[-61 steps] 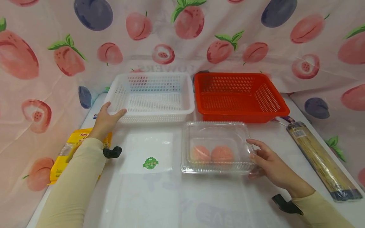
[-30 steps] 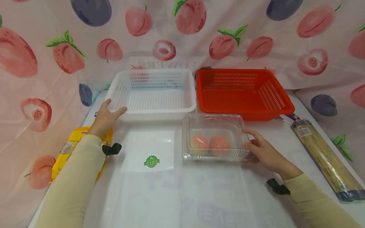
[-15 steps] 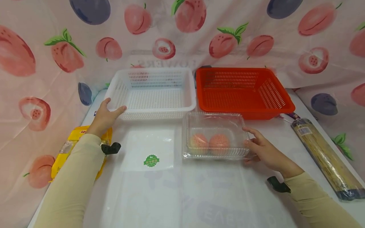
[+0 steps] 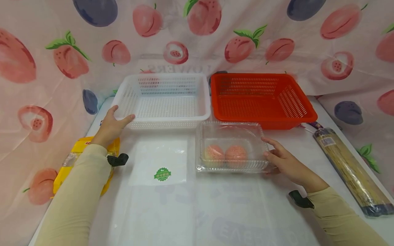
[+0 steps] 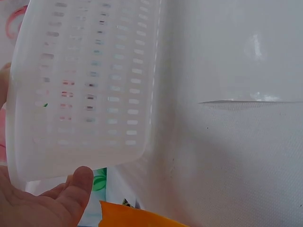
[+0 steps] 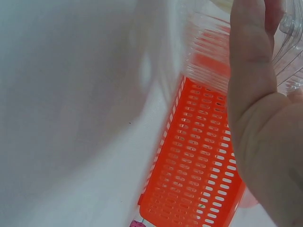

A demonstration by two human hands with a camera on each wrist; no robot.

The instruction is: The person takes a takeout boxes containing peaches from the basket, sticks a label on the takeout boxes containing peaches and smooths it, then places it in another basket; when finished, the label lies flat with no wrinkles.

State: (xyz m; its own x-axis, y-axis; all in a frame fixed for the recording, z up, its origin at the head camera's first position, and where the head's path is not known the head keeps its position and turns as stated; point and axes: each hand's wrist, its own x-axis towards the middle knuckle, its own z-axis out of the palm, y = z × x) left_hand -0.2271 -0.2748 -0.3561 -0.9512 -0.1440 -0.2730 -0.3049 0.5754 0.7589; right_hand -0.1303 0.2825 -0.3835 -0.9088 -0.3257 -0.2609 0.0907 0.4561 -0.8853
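Observation:
My left hand (image 4: 109,128) is at the front left corner of the white plastic basket (image 4: 166,120), fingers spread. In the left wrist view its thumb (image 5: 80,184) lies by the basket's corner, and most of the fingers are hidden or out of frame. My right hand (image 4: 287,165) grips the right side of a clear plastic clamshell box (image 4: 229,133), thumb on the lid side and fingers lower down. Inside the box sit two round pink pieces (image 4: 236,155), like peaches. The box's far edge is close to the front wall of the red basket (image 4: 286,124).
A yellow bag (image 4: 61,174) lies partly under my left forearm. A flat clear bag with a green label (image 4: 162,174) is in front of the white basket. On the right lies a long packet of thin sticks or noodles (image 4: 354,171). A fruit-print curtain (image 4: 197,61) stands behind.
Over the first second my right hand moved the clamshell box away from me, closer to the red basket. Since then both hands have hardly moved; the head view shifted slightly.

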